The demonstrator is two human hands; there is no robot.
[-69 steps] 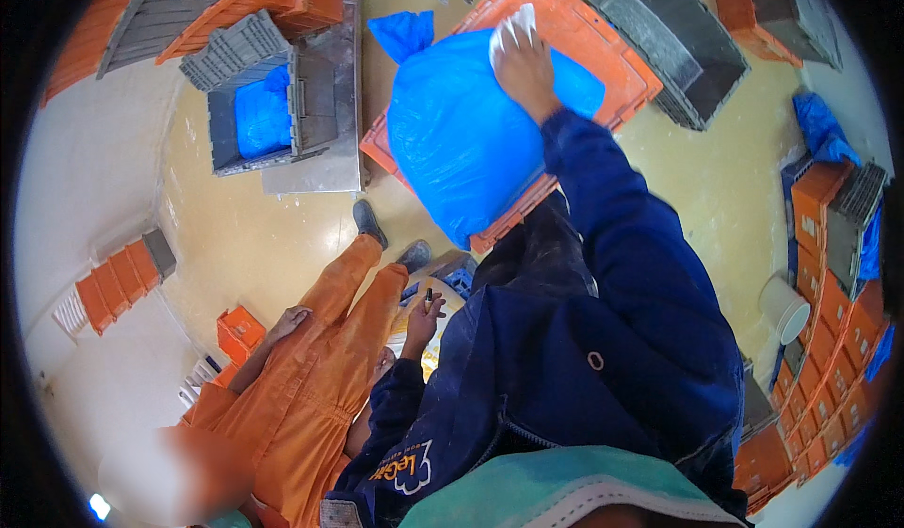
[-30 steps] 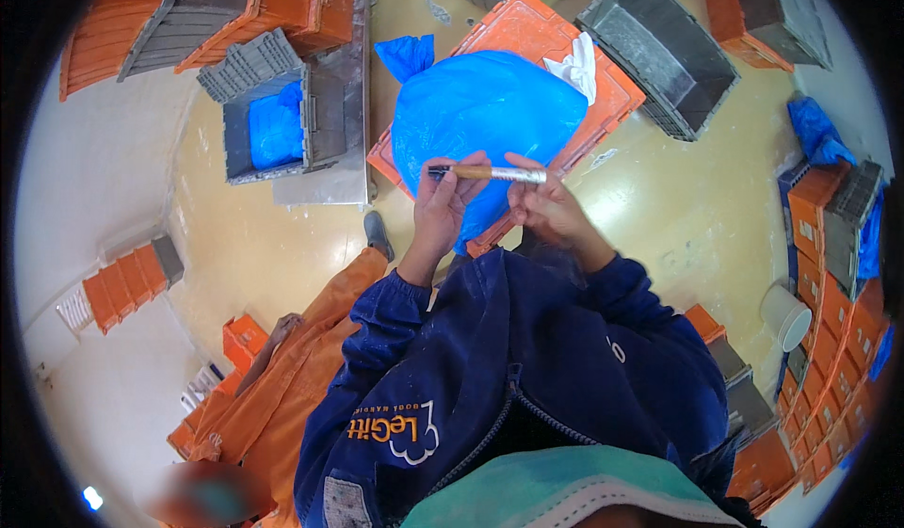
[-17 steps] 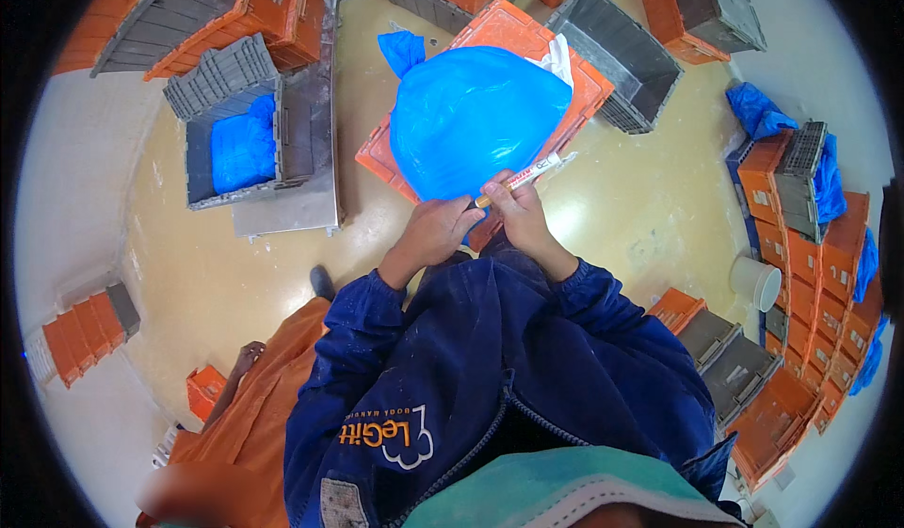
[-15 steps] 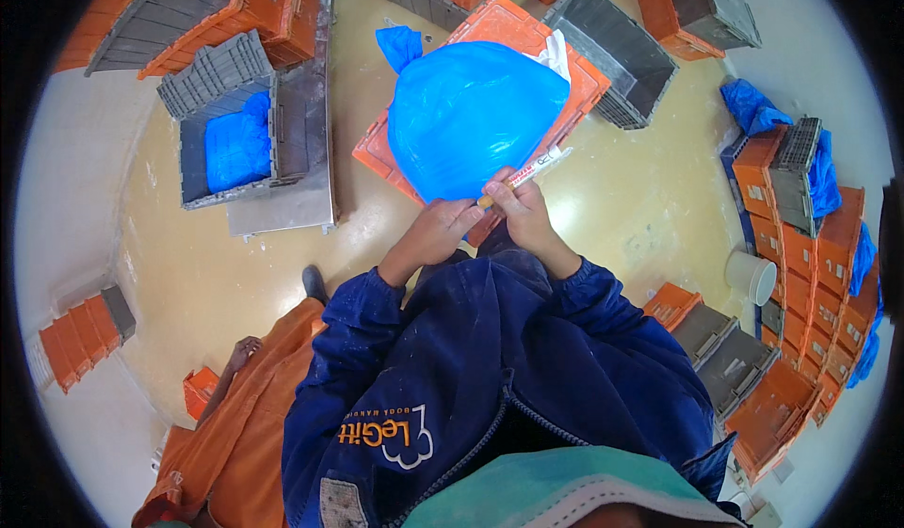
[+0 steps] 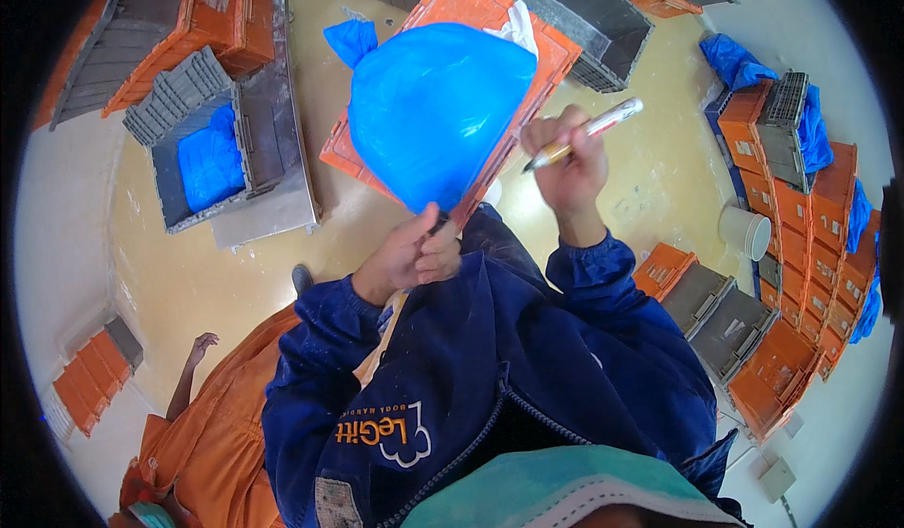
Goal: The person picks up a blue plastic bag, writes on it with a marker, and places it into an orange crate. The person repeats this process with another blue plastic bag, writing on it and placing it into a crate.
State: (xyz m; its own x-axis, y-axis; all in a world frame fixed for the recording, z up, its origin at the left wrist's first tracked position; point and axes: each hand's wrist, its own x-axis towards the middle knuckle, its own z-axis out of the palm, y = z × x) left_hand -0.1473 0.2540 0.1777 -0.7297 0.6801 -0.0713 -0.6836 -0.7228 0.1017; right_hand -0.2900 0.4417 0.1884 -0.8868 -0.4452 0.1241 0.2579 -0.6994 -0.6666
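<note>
My right hand [image 5: 572, 175] is raised right of the blue bag, its fingers closed around a white marker pen [image 5: 617, 115]. The pen is uncapped, and its dark tip points toward the bag. Close to my body, my left hand [image 5: 410, 263] pinches a small dark marker cap [image 5: 439, 222] between thumb and fingers. Just beyond it a large, full blue plastic bag [image 5: 443, 104] rests on an orange crate [image 5: 556, 43]. One knotted corner of the bag sticks out at its far left. A crumpled white piece of plastic [image 5: 518, 25] lies at its far right edge.
A grey crate [image 5: 169, 184] with a blue bag inside stands on a metal surface [image 5: 282, 203] at left. Behind the orange crate is an open grey crate [image 5: 589, 20]. Stacked orange crates [image 5: 791, 208] and a white bucket [image 5: 744, 233] line the right. A person in orange [image 5: 221, 406] is at lower left.
My hands have parted: the marker is now uncapped, the right hand has lifted it up and right, and the left keeps the cap. The other person's hand has moved at lower left.
</note>
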